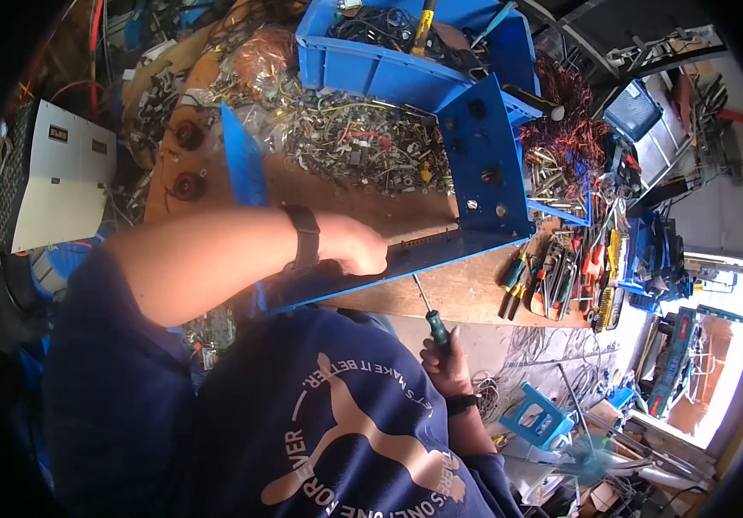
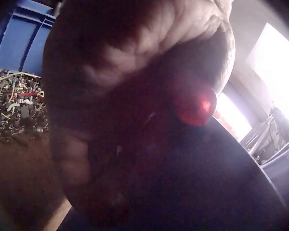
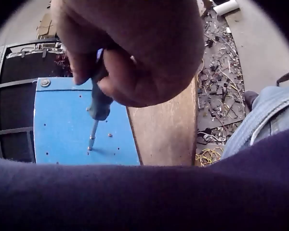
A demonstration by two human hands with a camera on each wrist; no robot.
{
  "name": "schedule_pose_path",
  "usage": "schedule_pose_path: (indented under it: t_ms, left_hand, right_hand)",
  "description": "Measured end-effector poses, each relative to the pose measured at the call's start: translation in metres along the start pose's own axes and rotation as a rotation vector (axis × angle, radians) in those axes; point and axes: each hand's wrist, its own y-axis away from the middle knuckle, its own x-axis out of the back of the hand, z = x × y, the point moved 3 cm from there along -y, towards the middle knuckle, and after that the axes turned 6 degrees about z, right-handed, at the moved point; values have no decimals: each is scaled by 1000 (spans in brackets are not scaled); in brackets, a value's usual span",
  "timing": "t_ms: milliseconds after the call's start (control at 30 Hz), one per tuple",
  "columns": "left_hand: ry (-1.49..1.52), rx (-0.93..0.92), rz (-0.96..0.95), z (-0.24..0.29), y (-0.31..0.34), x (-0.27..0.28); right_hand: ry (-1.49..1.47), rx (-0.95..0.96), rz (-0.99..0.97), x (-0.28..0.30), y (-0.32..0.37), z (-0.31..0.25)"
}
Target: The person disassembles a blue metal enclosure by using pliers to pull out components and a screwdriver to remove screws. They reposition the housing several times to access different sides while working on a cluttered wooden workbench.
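My right hand grips the green handle of a screwdriver. Its metal shaft ends right at a screw in the outer face of a blue metal panel. On the inner side of this blue chassis, my left hand lies bent against the same panel, with a dark watch on the wrist. Deep shadow covers the left fingers in the left wrist view, where a red-lit rounded spot shows; I cannot tell whether they hold anything.
Behind the chassis stands a blue crate with cables and tools. A heap of small scrap parts covers the wooden bench. Pliers and other hand tools lie at the bench's right. A blue stool stands on the cluttered floor.
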Motion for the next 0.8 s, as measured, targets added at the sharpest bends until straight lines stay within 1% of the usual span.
schedule_pose_path:
  t_ms: [33,133,200,267,300,367,400,467,500,533,567,600,633,667,700,767,800]
  left_hand:
    - [-6,-4,4,1,-1,0]
    - [-21,-1,-1,-1,-6,-1]
    - [-24,29,-31,-4,-12,-4]
    - [-48,-2,8,-6,-15,-6]
    - [-61,-17,27,-6,-15,-6]
    - [5,74,33,-1,-4,-1]
    - [35,113,38,2,-2,1]
    - [153,-48,24,-13,-4,-6]
    - [63,-135,26,-19,-13,-11]
    - [-136,-170,45,-24,-25,-18]
    - [-285,-322,114,-29,-34,-23]
    - [-258,-298,176,-20,-25,-18]
    - [-228,-182,170,-12,-20,-12]
    - [-289,-138,43,0,-12,-2]
    - [-281,-162,29,-6,-16,-4]
    - [-9,166,50,2,-12,-1]
    - [-12,151,60,-3,-13,-3]
  right_hand:
    - [29,-79,-29,1,1,0]
    - [35,-128,-206,11,-3,1]
    - [43,18,-125,16,-2,-4]
    - [56,159,-69,19,-3,-6]
    - [61,160,-73,18,-4,-7]
    - [38,15,-14,0,1,-5]
    - [33,-41,-23,0,-2,-2]
    - [7,-109,-38,11,-10,0]
    - [50,-83,-56,35,-28,5]
    - [57,-49,40,36,-26,5]
    - [46,18,15,26,-14,1]
    - [77,71,2,31,-14,0]
    - [76,224,-41,20,-8,-6]
    - [45,265,-55,14,-11,-7]
    - [24,295,-79,13,-12,-10]
    - [-22,156,-40,-5,7,-15]
    - [-38,78,-23,-11,14,-16]
